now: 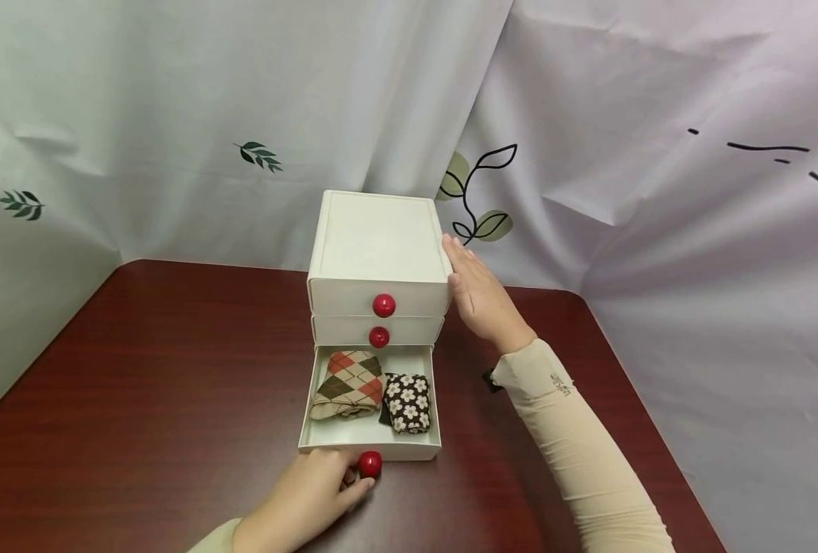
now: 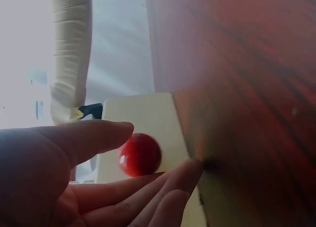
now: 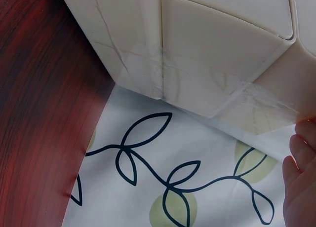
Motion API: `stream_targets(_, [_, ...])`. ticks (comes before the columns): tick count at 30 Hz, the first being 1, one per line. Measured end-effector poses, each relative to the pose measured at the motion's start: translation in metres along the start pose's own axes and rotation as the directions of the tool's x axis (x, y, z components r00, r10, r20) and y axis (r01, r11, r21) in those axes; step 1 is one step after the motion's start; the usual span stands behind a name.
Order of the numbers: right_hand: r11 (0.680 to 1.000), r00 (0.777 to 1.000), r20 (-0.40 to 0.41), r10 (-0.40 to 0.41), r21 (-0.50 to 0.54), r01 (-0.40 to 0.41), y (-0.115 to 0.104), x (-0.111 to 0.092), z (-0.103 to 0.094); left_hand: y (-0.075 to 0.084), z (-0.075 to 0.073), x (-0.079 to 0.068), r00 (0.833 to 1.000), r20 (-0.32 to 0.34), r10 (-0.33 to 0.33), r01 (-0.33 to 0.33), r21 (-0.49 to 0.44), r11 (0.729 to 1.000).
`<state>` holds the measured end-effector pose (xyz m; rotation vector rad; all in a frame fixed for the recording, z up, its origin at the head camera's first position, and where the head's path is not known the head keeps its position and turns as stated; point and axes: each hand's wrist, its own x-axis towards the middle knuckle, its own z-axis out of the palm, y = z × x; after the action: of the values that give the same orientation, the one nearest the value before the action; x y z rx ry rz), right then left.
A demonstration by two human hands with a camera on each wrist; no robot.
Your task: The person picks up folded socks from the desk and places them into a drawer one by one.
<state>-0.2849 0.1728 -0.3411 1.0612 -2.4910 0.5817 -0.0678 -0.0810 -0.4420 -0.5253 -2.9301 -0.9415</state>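
A small white drawer unit [image 1: 381, 238] stands on the table with its bottom drawer [image 1: 367, 453] pulled out. In the drawer lie a folded argyle sock [image 1: 353, 380] on the left and a folded dark flower-patterned sock [image 1: 407, 403] on the right. At the drawer's front, my left hand [image 1: 315, 488] holds the round red knob [image 2: 140, 155] between thumb and fingers, one on either side of it. My right hand [image 1: 481, 296] rests with straight fingers against the unit's right side. In the right wrist view, only part of that hand [image 3: 302, 172] shows beside the unit.
Two upper drawers with red knobs, a top knob [image 1: 384, 305] and a middle knob [image 1: 379, 337], are closed. The dark red wooden table [image 1: 173, 399] extends on both sides. A white curtain [image 1: 208, 92] with leaf prints hangs behind the unit.
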Motion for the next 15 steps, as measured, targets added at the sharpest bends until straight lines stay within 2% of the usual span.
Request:
stream_targets(7, [1.000,1.000,0.000,-0.001,0.001,0.001,0.000,0.001,0.001,-0.004,0.005,0.007,0.999,-0.036,0.019,-0.018,0.022,1.000])
stream_targets(15, [1.000,1.000,0.006,0.002,-0.003,-0.002,0.001,0.001,0.001,-0.008,0.004,0.024,0.998,-0.064,0.030,-0.027,0.052,0.998])
